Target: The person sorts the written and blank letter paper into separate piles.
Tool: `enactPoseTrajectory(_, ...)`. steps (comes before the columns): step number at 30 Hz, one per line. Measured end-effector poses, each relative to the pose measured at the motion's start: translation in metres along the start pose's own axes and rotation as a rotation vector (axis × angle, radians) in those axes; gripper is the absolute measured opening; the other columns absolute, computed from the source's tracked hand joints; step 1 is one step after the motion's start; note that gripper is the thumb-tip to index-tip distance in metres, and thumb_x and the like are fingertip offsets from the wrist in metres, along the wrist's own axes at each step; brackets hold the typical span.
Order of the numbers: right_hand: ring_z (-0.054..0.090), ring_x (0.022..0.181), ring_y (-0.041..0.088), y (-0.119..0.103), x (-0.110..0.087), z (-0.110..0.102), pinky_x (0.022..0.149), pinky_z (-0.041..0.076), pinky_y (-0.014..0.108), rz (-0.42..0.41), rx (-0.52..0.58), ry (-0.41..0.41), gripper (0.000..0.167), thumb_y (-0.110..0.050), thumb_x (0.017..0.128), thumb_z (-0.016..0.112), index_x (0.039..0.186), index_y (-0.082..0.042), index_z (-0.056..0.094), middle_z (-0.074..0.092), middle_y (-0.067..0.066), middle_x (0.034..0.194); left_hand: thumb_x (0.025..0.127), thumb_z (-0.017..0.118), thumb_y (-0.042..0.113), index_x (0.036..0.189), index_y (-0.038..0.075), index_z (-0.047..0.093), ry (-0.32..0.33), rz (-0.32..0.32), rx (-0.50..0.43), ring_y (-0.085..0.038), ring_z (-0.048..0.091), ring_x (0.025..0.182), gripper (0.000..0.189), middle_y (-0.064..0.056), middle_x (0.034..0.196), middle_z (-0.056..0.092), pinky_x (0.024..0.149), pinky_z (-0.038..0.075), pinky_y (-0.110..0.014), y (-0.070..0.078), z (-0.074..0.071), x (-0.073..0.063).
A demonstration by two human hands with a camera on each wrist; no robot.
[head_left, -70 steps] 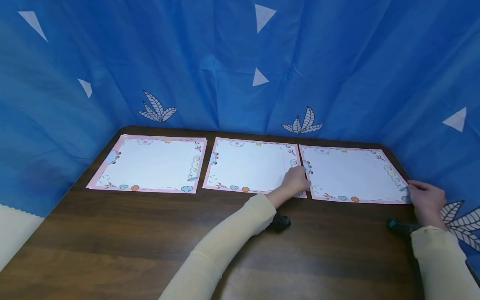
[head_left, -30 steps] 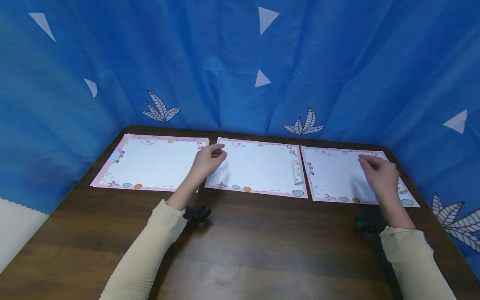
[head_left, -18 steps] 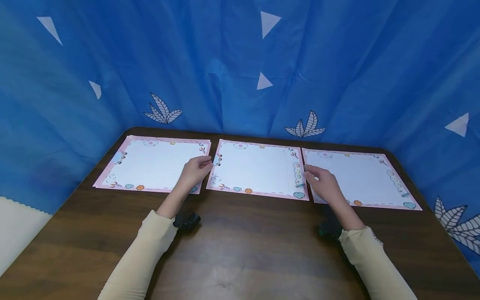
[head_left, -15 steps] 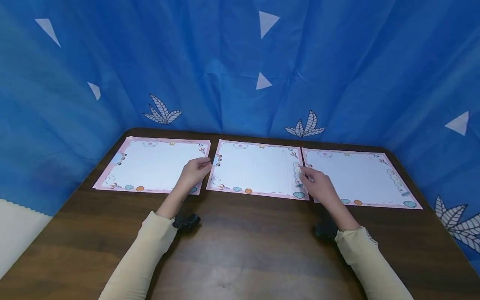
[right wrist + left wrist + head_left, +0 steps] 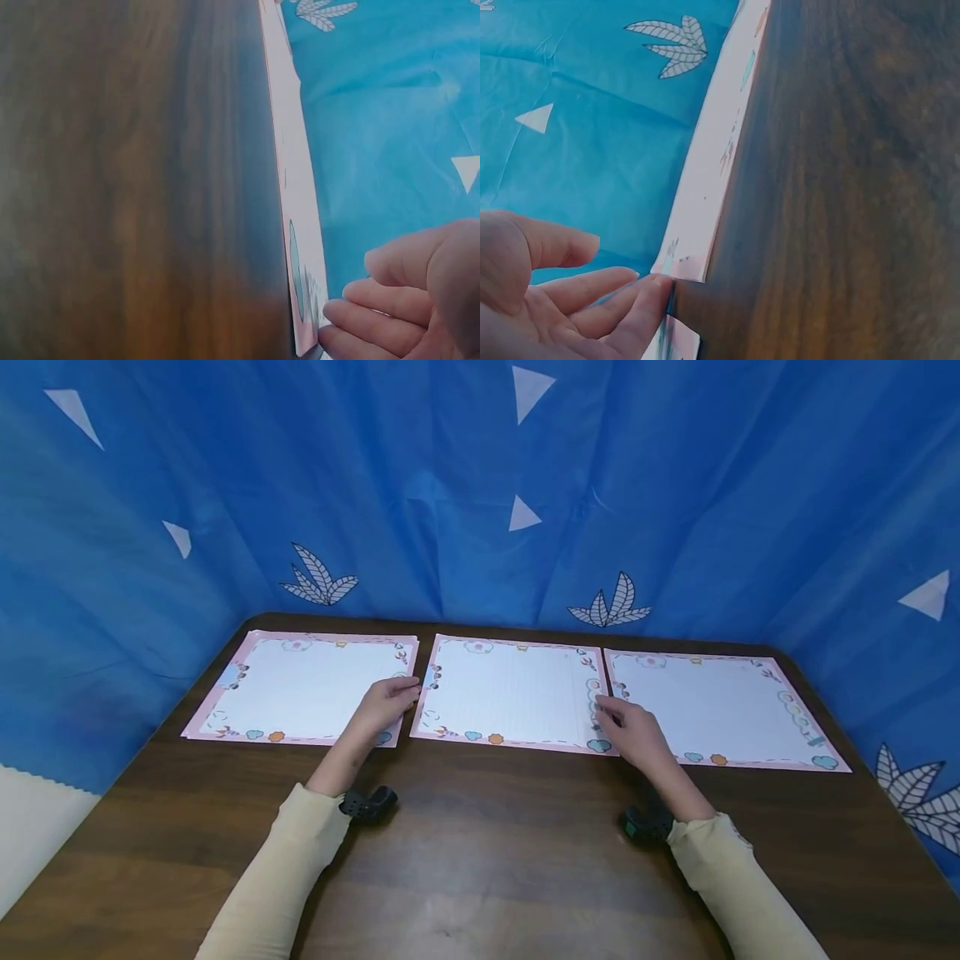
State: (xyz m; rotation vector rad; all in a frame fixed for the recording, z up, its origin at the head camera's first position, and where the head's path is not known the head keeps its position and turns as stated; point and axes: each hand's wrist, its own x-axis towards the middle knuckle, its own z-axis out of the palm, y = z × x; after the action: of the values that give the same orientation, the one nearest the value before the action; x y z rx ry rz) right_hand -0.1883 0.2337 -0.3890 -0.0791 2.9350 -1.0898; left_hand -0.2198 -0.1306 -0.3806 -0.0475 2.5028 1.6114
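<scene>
The middle sheet [image 5: 510, 693] lies flat by the table's [image 5: 487, 877] far edge, between the left sheets [image 5: 300, 689] and the right sheet [image 5: 720, 710]. The left hand [image 5: 381, 707] and right hand [image 5: 637, 735] meet its short sides with fingertips, thumbs spread clear, pinching nothing. Uneven pressure from them could, I judge, skew it or slide it over the right sheet.

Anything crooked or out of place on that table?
Slightly: the left paper stack shows a second edge at its corners, so it looks unsquared. The middle paper sits nearer the right paper than that stack.
</scene>
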Motion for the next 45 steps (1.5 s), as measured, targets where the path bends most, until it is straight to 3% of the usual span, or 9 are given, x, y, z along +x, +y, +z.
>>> enactPoseTrajectory(9, 0.052, 0.105, 0.037, 0.000, -0.002, 0.001, 0.090, 0.044, 0.047, -0.012, 0.002, 0.019, 0.041, -0.016, 0.096, 0.052, 0.132, 0.004, 0.050, 0.050, 0.025, 0.129, 0.097, 0.050, 0.015, 0.137, -0.003, 0.043, -0.028, -0.032, -0.128, -0.029, 0.046, 0.121, 0.045, -0.020, 0.139, 0.041, 0.097, 0.038, -0.035, 0.000, -0.001, 0.003)
enactPoseTrajectory(14, 0.052, 0.107, 0.037, 0.000, -0.001, 0.000, 0.090, 0.044, 0.047, -0.004, 0.013, 0.017, 0.041, -0.015, 0.095, 0.052, 0.131, 0.003, 0.051, 0.050, 0.024, 0.130, 0.098, 0.047, 0.015, 0.138, -0.002, 0.042, -0.037, -0.029, -0.106, -0.029, 0.042, 0.125, 0.044, -0.019, 0.140, 0.040, 0.099, 0.037, -0.038, 0.001, 0.002, 0.003)
enactPoseTrajectory(24, 0.051, 0.107, 0.036, 0.001, 0.000, 0.001, 0.090, 0.043, 0.047, 0.006, 0.014, 0.017, 0.040, -0.015, 0.095, 0.052, 0.131, 0.002, 0.051, 0.049, 0.024, 0.130, 0.098, 0.046, 0.011, 0.140, -0.004, 0.038, -0.027, 0.062, -0.027, -0.031, 0.034, 0.131, 0.045, -0.021, 0.141, 0.038, 0.105, 0.028, -0.039, 0.004, 0.011, -0.001)
enactPoseTrajectory(37, 0.051, 0.104, 0.036, 0.002, 0.001, 0.001, 0.090, 0.043, 0.048, -0.001, 0.011, 0.008, 0.040, -0.016, 0.095, 0.052, 0.132, 0.002, 0.051, 0.049, 0.024, 0.131, 0.098, 0.046, 0.010, 0.138, -0.001, 0.041, 0.007, 0.030, -0.113, -0.028, 0.035, 0.130, 0.042, -0.018, 0.140, 0.040, 0.105, 0.028, -0.038, 0.009, 0.014, 0.001)
enactPoseTrajectory(45, 0.050, 0.105, 0.036, 0.003, 0.002, 0.002, 0.091, 0.043, 0.048, -0.002, 0.020, 0.013, 0.040, -0.015, 0.095, 0.052, 0.131, 0.001, 0.052, 0.050, 0.023, 0.130, 0.097, 0.044, 0.007, 0.141, -0.003, 0.035, -0.003, 0.054, -0.145, -0.029, 0.030, 0.133, 0.046, -0.020, 0.145, 0.034, 0.106, 0.025, -0.039, 0.011, 0.016, -0.001)
